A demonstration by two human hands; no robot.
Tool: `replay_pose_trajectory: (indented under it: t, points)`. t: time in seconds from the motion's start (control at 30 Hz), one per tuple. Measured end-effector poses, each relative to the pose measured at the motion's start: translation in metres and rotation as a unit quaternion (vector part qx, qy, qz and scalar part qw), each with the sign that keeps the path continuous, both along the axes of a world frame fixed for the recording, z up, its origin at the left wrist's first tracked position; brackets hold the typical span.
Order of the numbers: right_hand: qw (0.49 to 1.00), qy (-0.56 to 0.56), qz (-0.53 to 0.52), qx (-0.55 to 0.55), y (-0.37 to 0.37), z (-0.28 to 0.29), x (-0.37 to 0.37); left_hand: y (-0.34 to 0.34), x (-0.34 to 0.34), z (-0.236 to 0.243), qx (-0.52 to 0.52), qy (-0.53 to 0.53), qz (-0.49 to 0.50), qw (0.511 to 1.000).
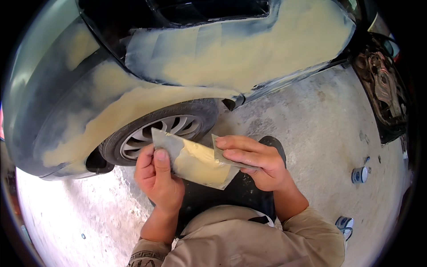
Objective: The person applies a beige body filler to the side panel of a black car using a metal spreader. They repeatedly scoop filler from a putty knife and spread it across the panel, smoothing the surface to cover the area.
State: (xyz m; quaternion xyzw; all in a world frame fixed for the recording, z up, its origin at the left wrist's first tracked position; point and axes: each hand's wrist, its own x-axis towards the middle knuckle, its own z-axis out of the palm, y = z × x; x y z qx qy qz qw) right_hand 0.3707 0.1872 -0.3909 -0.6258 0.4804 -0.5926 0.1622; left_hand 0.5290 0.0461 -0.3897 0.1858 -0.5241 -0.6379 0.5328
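My left hand is closed on the left end of a flat, grey rectangular plate, its thumb lying on top. Pale yellow body filler is spread over the middle and right part of that plate. In my right hand is a thin grey putty spreader, gripped between thumb and fingers. Its left edge meets the filler near the plate's right end. Both hands are above my lap, in front of the car's rear wheel.
Sanded yellow filler covers much of the car's door and wheel-arch panel. On the concrete floor at the right stand two small cans, a nearer one and a farther one. A detached dark car part rests at the far right.
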Motion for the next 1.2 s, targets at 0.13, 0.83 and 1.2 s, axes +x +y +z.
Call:
replay_pose_trajectory:
  t: [0.13,0.83,1.2]
  points:
    - [0.991,0.099,-0.063,0.066,0.015,-0.013,-0.028,-0.017,0.016,-0.005,0.051,0.053,-0.054,0.996]
    - [0.738,0.393,-0.515,-0.187,-0.108,0.06,-0.035,-0.04,0.078,-0.028,0.102,0.026,-0.103,0.989]
    - [0.707,0.415,-0.526,-0.227,-0.126,0.052,-0.043,-0.044,0.087,-0.046,0.116,0.021,-0.06,0.991]
